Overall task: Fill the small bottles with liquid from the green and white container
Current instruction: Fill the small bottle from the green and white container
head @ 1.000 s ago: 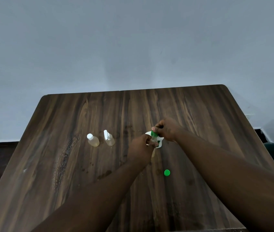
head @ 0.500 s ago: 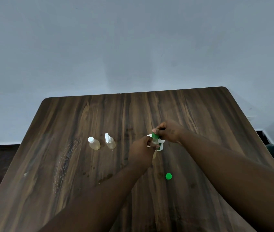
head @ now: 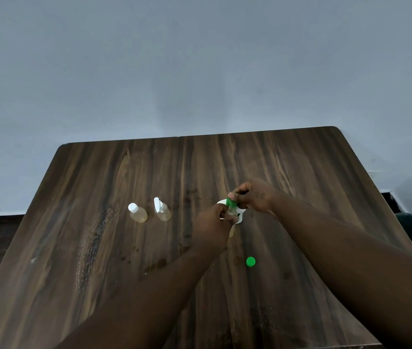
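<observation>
Container (head: 240, 215) between both | left hand (head: 213, 224) seemingly grips small bottle (head: 232, 231) | right hand (head: 256, 199) pinches green top (head: 231, 202)

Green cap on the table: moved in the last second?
No. The green cap keeps the same offset from the white-capped bottle; only the view shifted.
</observation>
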A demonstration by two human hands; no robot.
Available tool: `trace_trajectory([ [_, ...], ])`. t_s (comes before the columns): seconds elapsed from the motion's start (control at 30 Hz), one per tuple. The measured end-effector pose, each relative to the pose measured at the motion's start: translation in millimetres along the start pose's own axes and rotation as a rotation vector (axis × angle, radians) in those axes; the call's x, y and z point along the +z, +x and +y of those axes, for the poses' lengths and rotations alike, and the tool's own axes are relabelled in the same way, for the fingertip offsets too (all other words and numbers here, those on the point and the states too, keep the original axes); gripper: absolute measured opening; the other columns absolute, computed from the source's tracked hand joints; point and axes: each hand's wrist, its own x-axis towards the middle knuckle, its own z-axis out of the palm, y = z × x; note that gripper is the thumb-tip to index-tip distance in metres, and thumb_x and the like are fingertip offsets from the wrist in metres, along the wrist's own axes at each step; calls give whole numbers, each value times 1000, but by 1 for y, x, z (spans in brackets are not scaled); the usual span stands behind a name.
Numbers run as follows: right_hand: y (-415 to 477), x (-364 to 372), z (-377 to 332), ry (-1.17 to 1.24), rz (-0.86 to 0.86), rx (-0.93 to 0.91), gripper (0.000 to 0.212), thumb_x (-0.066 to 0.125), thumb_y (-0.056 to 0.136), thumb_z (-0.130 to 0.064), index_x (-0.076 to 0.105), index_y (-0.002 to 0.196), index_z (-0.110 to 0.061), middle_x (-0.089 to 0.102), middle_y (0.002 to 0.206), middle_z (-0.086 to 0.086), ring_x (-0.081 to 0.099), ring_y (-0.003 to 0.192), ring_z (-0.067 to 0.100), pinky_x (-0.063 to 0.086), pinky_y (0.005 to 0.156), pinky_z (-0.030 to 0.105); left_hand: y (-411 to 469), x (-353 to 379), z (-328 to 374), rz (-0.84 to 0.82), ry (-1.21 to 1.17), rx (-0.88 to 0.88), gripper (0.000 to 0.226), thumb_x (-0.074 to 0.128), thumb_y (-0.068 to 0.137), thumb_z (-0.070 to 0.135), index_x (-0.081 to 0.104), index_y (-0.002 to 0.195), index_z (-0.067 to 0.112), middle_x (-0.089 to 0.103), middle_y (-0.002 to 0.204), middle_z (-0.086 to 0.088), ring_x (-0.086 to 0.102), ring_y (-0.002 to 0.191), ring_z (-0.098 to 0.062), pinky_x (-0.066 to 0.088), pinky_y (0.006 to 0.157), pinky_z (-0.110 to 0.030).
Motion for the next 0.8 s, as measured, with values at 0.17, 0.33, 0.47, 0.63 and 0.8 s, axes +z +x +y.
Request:
trace_trajectory([
  [0.17,2,7,1,-105,75,-4,23,71,90,-31,77,98,-11,73,79,-3,66,69,6,52,62,22,-1,4,-4,13,37,-6,12,68,90,33,72,96,24,73,91,6,65,84,-14,52,71,-36],
  [0.33,3,6,-4,-151,62,-27,27,69,90,-34,77,99,-9,76,89,5,72,82,17,59,74,31,0,-2,-1,15,13,14,7,68,90,29,72,94,24,72,88,9,64,81,-7,41,63,-19],
  [0.47,1,1,-7,-42,6,5,29,65,94,-30,74,105,-4,75,98,10,71,86,17,53,68,20,1,-5,4,16,-8,33,5,69,88,27,72,92,26,69,84,13,60,77,-2,35,60,-10],
  [0.63,4,3,-5,19,-34,22,29,67,93,-31,74,107,-6,76,99,8,72,94,18,58,89,32,0,-2,2,8,-21,28,8,68,90,34,72,93,28,73,87,10,64,78,-3,43,64,-18],
  [0.8,8,4,-6,31,10,52,27,68,92,-30,75,105,-7,75,97,8,72,92,17,58,89,33,2,-3,4,9,-9,7,11,69,89,33,72,96,26,73,93,8,64,84,-8,47,70,-28],
])
